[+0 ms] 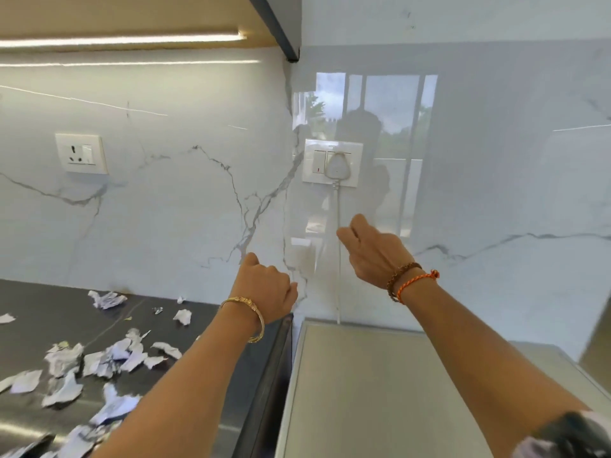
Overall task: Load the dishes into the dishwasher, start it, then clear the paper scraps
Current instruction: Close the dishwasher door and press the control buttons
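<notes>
Several crumpled paper scraps (109,358) lie scattered over the dark countertop (49,312) at the lower left. My right hand (373,251) is raised in front of the marble wall, below a white switch plate (332,161) with a white plug (337,165) in it; its fingers are loosely curled and hold nothing. A white cord (338,259) hangs from the plug down behind a pale grey appliance top (380,391). My left hand (264,285) hovers over the counter's right edge, fingers curled inward, nothing visible in it.
A second white wall socket (81,153) sits on the marble backsplash at left. A dark cabinet edge (281,28) with a light strip runs overhead. A gap separates the dark counter from the grey appliance.
</notes>
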### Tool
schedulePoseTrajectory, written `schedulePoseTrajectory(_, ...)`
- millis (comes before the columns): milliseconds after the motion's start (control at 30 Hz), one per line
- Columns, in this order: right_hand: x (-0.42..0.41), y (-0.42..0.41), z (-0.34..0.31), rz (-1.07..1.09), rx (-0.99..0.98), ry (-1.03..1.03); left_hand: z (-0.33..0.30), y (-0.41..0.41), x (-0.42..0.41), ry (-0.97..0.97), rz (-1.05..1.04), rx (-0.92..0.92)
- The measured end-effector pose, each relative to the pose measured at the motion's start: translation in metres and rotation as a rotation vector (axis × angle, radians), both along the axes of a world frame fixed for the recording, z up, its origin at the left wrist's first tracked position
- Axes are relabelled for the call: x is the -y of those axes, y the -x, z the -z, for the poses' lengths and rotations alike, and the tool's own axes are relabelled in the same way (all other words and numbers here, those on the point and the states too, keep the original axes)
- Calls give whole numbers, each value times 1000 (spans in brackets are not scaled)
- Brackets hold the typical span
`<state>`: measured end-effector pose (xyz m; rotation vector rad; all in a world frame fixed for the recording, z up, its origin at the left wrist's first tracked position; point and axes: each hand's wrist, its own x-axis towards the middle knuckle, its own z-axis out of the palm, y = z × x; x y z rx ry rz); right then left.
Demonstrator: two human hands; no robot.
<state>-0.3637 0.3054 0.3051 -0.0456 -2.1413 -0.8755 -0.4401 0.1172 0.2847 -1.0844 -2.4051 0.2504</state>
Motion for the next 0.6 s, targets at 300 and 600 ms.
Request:
schedulePoseTrajectory(300,77,-129,26,36,212,-8,33,-109,75,24,272,-22)
schedulePoseTrajectory(600,192,-266,123,-170,223,346,156,-206,168,4,682,102)
